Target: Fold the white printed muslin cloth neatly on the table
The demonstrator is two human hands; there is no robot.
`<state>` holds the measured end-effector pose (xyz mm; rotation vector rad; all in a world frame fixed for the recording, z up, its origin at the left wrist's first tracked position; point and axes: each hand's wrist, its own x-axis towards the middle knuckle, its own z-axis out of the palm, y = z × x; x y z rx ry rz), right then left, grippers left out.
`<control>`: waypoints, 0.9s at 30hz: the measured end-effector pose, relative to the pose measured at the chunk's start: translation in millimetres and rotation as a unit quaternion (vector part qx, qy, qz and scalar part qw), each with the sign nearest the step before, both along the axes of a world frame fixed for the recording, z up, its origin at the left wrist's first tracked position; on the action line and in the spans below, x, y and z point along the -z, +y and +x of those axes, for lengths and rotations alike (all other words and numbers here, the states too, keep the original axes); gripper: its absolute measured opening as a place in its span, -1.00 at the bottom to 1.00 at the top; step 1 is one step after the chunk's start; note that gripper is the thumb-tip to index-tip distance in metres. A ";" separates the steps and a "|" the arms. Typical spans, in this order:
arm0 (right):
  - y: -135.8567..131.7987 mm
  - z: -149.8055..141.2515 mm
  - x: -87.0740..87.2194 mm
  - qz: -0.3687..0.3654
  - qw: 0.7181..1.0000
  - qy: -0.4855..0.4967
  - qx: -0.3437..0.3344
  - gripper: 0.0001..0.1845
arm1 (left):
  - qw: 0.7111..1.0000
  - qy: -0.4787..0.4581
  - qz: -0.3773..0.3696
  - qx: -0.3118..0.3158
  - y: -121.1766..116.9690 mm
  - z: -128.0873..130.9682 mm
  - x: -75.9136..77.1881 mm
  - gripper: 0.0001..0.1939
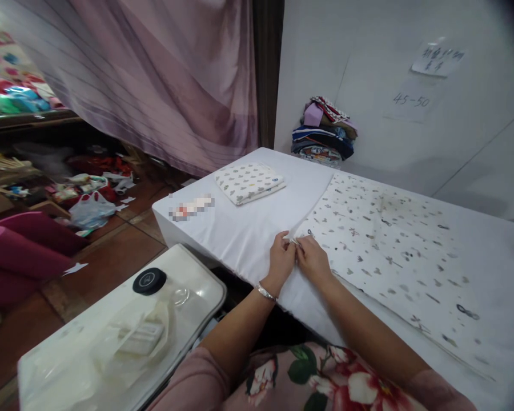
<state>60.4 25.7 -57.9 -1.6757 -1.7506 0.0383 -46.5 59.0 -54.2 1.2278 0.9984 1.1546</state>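
Two hands meet at the table's near edge, just beyond the floral top (pixel 308 377), with a white-topped stand (pixel 64 359) off to the left. The left hand (pixel 282 257), a bracelet (pixel 266 292) on its wrist, and the right hand (pixel 313 260) stand almost touching, the fingertips of each pinched together on the near left corner of the printed cloth (pixel 394 274); just how much fabric sits between them is hidden by the fingers. From that pinch the cloth lies flat to the right and ahead, its long side seeming to run along the table's near edge, its shorter left edge slanting away ahead of the hands. The right hand is nearer to the main spread; the left hand is at the outer side, over bare white table cover (pixel 240 240). Farther on, left of the spread and apart from it, rests a folded cloth (pixel 249 182). Beyond the table, against the wall, rises a stack of fabrics (pixel 324 134).
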 end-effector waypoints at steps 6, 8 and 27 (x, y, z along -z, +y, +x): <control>-2.5 -5.1 0.8 -0.009 1.000 0.004 -0.013 -0.68 | 1.000 -0.022 -0.015 -0.010 4.4 0.6 2.2 -0.68; -2.7 -3.2 0.9 -0.017 0.999 0.031 -0.028 -0.66 | 0.999 -0.008 -0.029 -0.011 7.2 1.9 3.3 -0.69; -85.0 78.9 -3.3 -0.079 0.994 -0.077 -0.022 -0.68 | 0.979 0.199 0.040 0.019 33.8 -6.8 13.1 -0.64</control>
